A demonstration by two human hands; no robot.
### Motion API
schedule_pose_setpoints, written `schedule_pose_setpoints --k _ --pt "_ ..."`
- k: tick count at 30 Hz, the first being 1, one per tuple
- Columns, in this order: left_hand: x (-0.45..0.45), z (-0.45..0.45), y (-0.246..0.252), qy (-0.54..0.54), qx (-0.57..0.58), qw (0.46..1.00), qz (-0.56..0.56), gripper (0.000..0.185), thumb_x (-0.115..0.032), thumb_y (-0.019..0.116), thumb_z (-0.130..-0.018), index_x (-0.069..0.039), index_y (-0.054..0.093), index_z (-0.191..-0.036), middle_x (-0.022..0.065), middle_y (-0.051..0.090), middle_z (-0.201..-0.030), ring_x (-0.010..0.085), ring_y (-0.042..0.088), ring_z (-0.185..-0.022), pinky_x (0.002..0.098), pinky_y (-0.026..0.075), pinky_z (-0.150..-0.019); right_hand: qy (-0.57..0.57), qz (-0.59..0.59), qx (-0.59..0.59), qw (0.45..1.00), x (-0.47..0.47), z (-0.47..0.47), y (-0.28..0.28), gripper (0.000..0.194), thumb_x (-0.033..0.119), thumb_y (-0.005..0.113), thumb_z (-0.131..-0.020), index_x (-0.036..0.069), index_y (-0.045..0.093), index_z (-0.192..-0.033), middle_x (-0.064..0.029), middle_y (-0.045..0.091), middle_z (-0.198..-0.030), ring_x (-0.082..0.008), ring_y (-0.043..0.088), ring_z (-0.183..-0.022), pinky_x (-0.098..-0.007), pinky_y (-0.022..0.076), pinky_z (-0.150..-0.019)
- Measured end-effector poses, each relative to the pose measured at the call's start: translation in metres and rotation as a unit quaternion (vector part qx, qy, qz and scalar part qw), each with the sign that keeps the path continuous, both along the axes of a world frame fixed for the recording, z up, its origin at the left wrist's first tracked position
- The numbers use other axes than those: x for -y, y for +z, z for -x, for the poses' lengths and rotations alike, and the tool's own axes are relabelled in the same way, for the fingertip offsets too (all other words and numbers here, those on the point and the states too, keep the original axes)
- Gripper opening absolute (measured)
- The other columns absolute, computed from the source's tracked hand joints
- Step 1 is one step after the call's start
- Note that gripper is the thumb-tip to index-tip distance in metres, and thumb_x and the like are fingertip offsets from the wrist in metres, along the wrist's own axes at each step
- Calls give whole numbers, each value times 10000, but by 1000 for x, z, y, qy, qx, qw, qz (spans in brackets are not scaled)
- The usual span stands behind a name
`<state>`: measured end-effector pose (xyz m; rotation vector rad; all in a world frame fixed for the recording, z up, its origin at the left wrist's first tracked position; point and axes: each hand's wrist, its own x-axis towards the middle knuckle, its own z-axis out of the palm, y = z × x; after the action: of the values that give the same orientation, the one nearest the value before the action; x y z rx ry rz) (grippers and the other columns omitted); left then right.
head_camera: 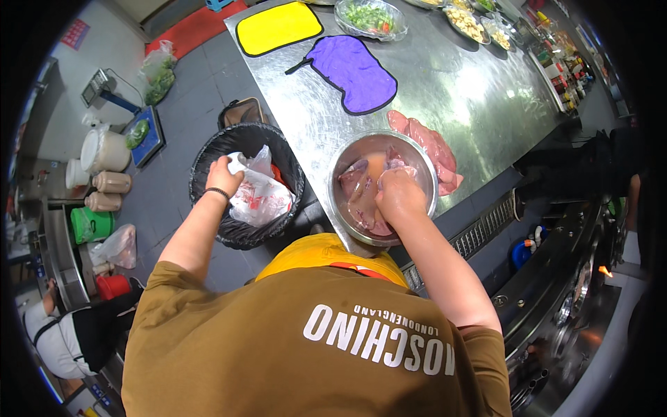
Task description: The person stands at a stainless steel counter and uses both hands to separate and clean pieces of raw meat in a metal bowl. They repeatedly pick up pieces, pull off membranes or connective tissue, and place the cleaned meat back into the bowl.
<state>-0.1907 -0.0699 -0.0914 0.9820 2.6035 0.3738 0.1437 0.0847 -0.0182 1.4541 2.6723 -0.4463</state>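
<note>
Over a bin lined with a black bag (250, 237), my left hand (225, 180) has its fingers closed on a crumpled white plastic bag (260, 195) bearing red stains. My right hand (402, 195) reaches into a round steel bowl (336, 216) at the table's corner, its fingers on a piece of raw meat; the fingertips are partly hidden. More raw, dark pink meat pieces (359, 180) lie in the bowl in reddish liquid. Larger slabs of raw meat (430, 146) rest on the steel table (479, 120), against the bowl's far right side.
Purple (359, 70) and yellow (280, 27) cloths lie farther up the table, near a covered bowl of chopped greens (369, 20) and other food dishes. A blue floor scale (148, 138) and buckets stand left. Two other people are at the left and right edges.
</note>
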Motion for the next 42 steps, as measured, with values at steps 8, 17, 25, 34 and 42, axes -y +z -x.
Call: schedule_pose_setpoints --k 8,17,25,34,42 --pt "-43 -90 76 -130 434 813 -367 162 -22 603 -800 -25 587 -961 -13 568 -802 54 525 -733 196 450 -676 -131 377 -371 838 -16 -35 19 76 94 586 -783 27 553 -796 -12 567 -730 -89 536 -643 -219 427 -575" --pt "-90 -189 106 -46 831 538 -130 385 -234 492 -896 -28 443 -1217 98 536 -1116 184 550 -955 315 480 -772 -98 598 -563 563 -13 -54 62 80 71 502 -847 60 510 -926 -28 569 -917 -109 557 -817 -259 476 -663" --pt "-89 -186 83 -10 813 575 -89 209 -155 565 -853 -51 521 -1028 55 595 -919 176 597 -824 325 496 -776 -199 549 -556 591 -18 -58 36 99 82 445 -874 42 479 -958 -88 563 -935 -174 587 -792 -316 522 -669" --pt "-88 -185 87 15 769 612 -185 208 -46 577 -824 -20 532 -1026 48 596 -907 131 597 -756 251 511 -701 -294 412 -424 751 -9 -49 20 107 102 529 -855 52 505 -947 -44 572 -841 -125 575 -744 -258 500 -610" --pt "-81 -200 88 -181 399 867 -236 351 -59 633 -743 -13 535 -1077 66 623 -832 96 590 -741 245 485 -664 -132 350 -416 829 20 -25 27 89 100 609 -810 27 572 -845 19 572 -739 -31 506 -643 -191 420 -562"
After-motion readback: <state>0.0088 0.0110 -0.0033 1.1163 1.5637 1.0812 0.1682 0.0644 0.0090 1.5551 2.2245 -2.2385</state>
